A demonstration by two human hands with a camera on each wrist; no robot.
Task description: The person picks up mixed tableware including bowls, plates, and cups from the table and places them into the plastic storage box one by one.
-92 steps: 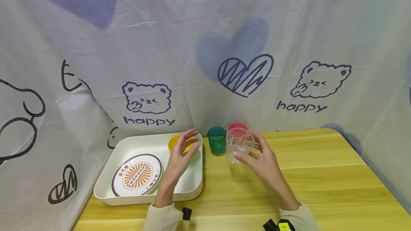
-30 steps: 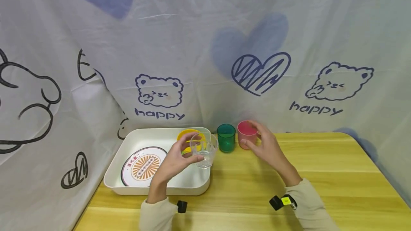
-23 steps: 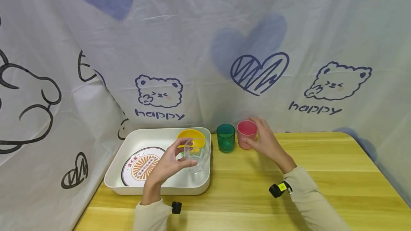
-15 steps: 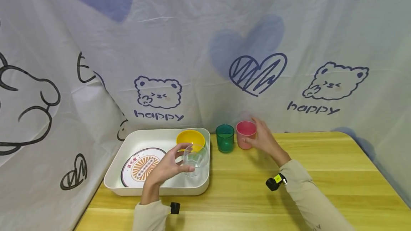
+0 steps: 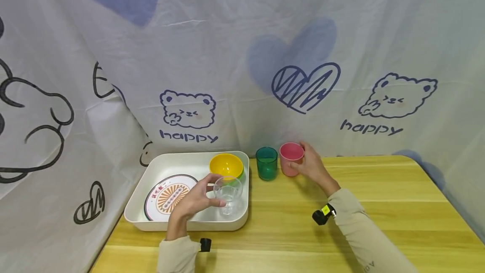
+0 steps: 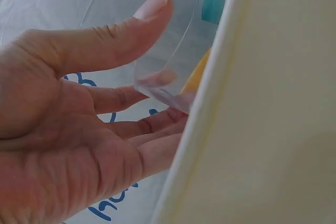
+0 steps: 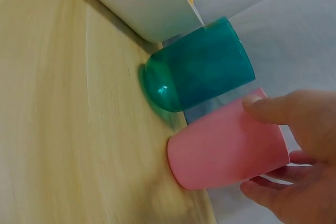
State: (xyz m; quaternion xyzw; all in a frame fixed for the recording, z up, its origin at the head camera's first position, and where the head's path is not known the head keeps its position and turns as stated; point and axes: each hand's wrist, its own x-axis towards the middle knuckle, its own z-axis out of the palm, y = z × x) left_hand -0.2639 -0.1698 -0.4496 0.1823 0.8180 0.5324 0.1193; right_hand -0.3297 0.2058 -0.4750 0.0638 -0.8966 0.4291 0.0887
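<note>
In the head view my left hand (image 5: 197, 199) holds a clear cup (image 5: 228, 193) by its side, inside the front right part of the white tray (image 5: 235, 224). The left wrist view shows the thumb and fingers around the cup's rim (image 6: 173, 40); the tray wall hides its lower part. My right hand (image 5: 314, 169) grips a pink cup (image 5: 291, 161), which stands upright on the table. In the right wrist view the thumb lies on the near side of that pink cup (image 7: 226, 145), fingers opposite. A green cup (image 5: 267, 164) stands just left of it.
A yellow bowl (image 5: 226, 164) sits in the tray's back right corner, with something green beneath it. Left of it lies a white plate (image 5: 170, 197) with an orange sunburst pattern. The wooden table (image 5: 379, 205) extends to the right; a printed curtain (image 5: 242, 75) hangs behind.
The clear cup, first in my right hand, passed to my left hand, which has lowered it into the tray. My right hand has since taken hold of the pink cup.
</note>
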